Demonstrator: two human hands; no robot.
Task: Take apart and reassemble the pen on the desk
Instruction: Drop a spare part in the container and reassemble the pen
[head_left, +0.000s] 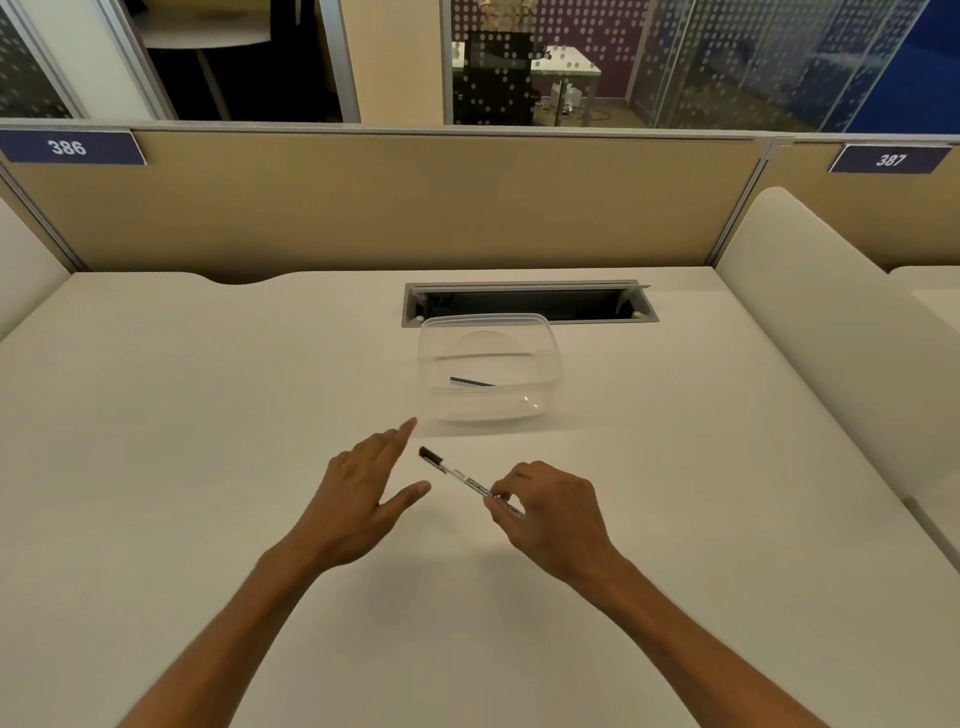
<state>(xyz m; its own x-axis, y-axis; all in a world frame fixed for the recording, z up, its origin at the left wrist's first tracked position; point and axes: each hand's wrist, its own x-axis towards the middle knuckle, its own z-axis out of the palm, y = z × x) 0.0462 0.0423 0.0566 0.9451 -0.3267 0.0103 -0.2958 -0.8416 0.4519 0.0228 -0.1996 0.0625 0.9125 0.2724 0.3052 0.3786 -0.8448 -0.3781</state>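
Seated at a smooth white desk (156, 415) with a grey metal cable slot (530, 303) set into its far side. Fenced behind by a tan fabric partition (389, 208) bearing dark blue number plates, 386 (70, 147) and 387 (889, 159). Beyond, dotted frosted glass walls (753, 62) and a dim room.

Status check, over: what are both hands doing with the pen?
Right hand pinching white black-capped pen by its rear. Left hand open, empty, beside cap. Clear plastic container behind, not obstructing.
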